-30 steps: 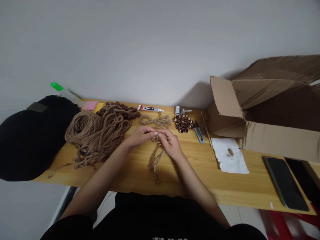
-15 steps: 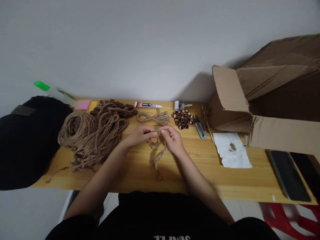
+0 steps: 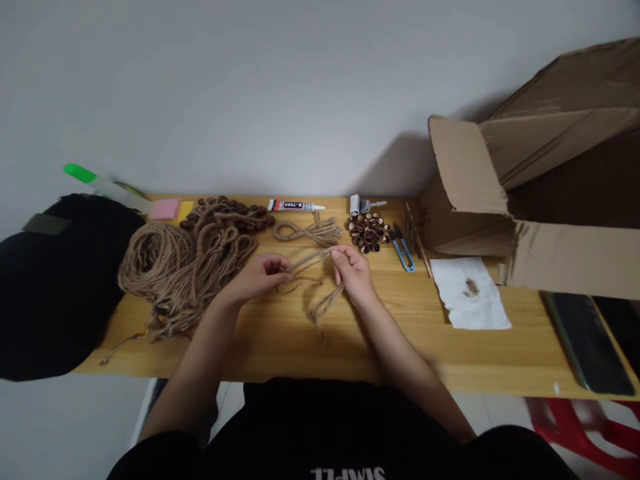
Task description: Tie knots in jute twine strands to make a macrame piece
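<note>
Both of my hands grip a short bundle of jute cords (image 3: 313, 262) over the middle of the wooden table (image 3: 280, 347). My left hand (image 3: 260, 277) is closed on the left end of the strands. My right hand (image 3: 354, 269) pinches them near the right, and the loose frayed ends (image 3: 324, 308) hang down to the tabletop below it. The strands run taut between the two hands. A small tied jute bundle (image 3: 306, 232) lies just behind my hands.
A big pile of jute rope (image 3: 177, 267) with brown beads (image 3: 235, 213) lies to the left beside a black cap (image 3: 50, 280). Behind are a glue tube (image 3: 295, 206), wooden rings (image 3: 367, 232) and blue snips (image 3: 403, 250). Right: tissue (image 3: 470, 300), cardboard box (image 3: 530, 187), phones (image 3: 585, 343).
My hands have drawn apart, the left going down and left, stretching the cords that were bunched between them. The view has shifted slightly.
</note>
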Motion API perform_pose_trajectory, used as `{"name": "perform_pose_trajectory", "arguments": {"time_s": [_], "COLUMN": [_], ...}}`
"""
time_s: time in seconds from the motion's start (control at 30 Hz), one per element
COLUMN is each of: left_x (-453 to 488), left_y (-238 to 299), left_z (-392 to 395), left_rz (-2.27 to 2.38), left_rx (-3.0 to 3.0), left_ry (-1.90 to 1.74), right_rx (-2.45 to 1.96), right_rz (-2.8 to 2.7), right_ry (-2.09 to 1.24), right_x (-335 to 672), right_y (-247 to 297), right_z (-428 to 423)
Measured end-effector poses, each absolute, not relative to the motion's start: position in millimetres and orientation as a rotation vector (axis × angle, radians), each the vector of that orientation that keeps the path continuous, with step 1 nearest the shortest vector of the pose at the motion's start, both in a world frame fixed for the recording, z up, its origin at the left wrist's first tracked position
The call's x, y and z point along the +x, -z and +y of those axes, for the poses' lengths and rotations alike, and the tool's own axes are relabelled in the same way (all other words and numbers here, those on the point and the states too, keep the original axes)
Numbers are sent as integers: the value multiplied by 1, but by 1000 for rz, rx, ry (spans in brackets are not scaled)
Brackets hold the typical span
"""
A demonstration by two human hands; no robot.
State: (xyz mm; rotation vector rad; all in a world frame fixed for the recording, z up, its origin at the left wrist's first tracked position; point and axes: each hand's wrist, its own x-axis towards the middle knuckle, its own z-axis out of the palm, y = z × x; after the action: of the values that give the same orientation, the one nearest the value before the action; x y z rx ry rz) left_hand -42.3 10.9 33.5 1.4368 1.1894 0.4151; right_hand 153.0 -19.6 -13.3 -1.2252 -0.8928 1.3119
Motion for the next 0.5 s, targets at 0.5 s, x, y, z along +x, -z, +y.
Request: {"name": "perform_pose_trajectory", "arguments": {"time_s": [0.5], "left_x": [-61], "left_y": [-35], "left_z": [8], "left_rz": [1060], "left_rx": [1431], "left_ry": [-292], "right_rx": [-1256], "right_rz": [-768], "right_ry": [-1218], "right_x": [162], "right_y": [17], "right_z": [-14]}}
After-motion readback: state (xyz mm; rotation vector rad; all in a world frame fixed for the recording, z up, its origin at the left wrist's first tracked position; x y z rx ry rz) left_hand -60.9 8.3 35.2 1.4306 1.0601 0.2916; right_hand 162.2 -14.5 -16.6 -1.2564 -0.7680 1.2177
